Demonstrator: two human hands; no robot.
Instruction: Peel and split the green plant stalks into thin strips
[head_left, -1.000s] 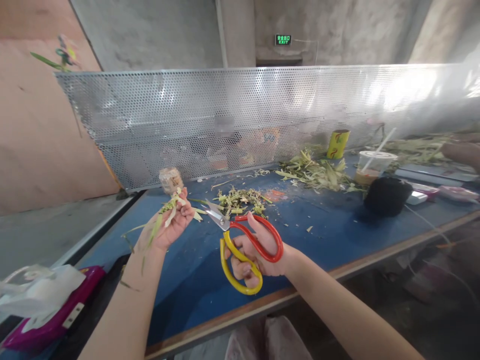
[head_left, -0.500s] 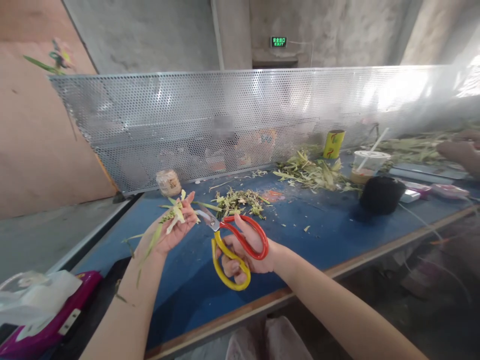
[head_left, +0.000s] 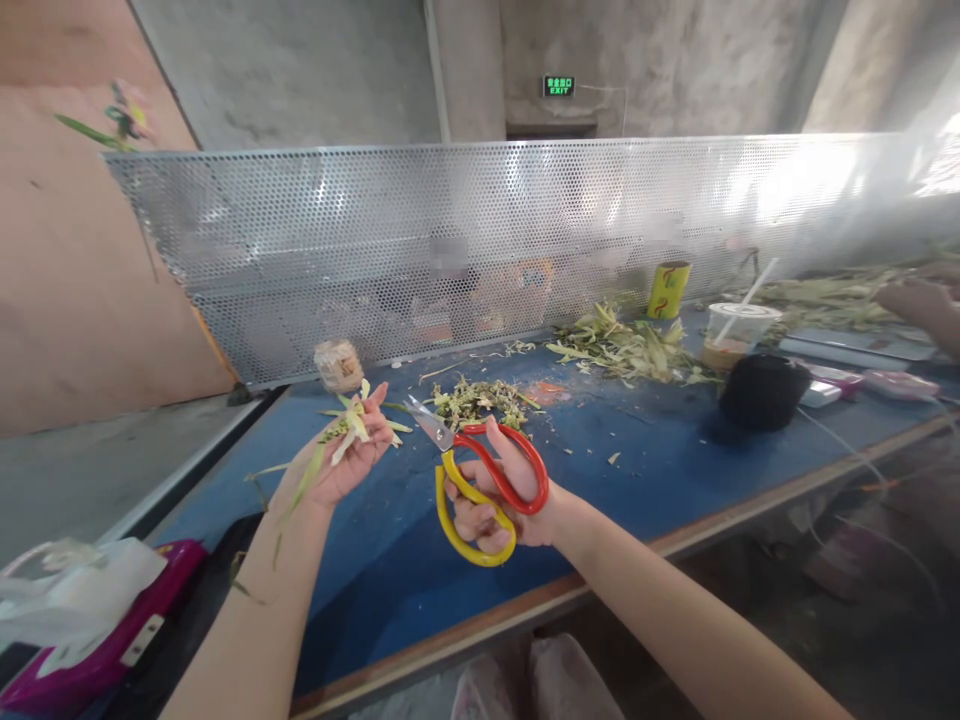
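1. Pale yellow and green: a leafy sprig (head_left: 352, 420) lies in my left hand (head_left: 352, 460), fingers curled closed around it, above the blue tabletop (head_left: 600, 490). Thin strips trail over my forearm.
2. Handling, my guess: next to no weight, soft and limp in the blades of leaf, easily creased or torn. Best held by the firmer base, pinched lightly; loose ends would only bend.
3. Just right of those fingers, points of the scissors (head_left: 443, 436), near the leaf ends. Blades look narrowly parted at most; exact gap, cannot tell. Beyond them, a heap of clippings (head_left: 476, 403).
4. My right hand (head_left: 525, 525) is closed on the handles, thumb through the red loop, fingers bent around the yellow. Stiff, heavier than the sprig, presumably; hold at the loops, skin clear of the steel.
5. Farther right: piled leaf strips (head_left: 630, 352), lidded cup (head_left: 739, 335).
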